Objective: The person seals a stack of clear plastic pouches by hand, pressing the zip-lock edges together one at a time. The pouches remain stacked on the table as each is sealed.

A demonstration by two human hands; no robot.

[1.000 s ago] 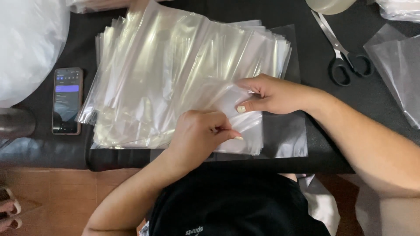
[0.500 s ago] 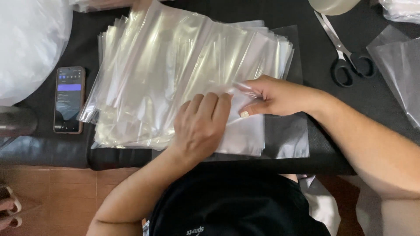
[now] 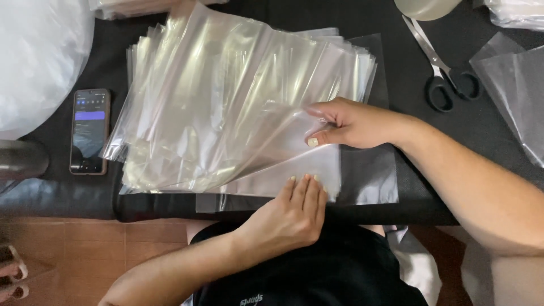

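Note:
A thick stack of clear plastic bags (image 3: 226, 107) lies fanned out on the black table (image 3: 419, 187). My right hand (image 3: 345, 122) pinches the right edge of the top bags and lifts them a little off the stack. My left hand (image 3: 292, 212) lies flat, fingers together, on the near edge of a lower clear bag (image 3: 272, 181) at the table's front, pressing it down. Both forearms reach in from the bottom and right of the view.
A smartphone (image 3: 89, 130) with a lit screen lies left of the stack. Black-handled scissors (image 3: 445, 73) rest at the upper right, beside more clear bags (image 3: 510, 85). A big white plastic bundle (image 3: 39, 56) fills the upper left. A tape roll (image 3: 428, 7) shows at the top edge.
My left hand has slid back toward me, from the middle of the stack to its near edge. My right hand has stayed at the right edge, raising the top bags slightly.

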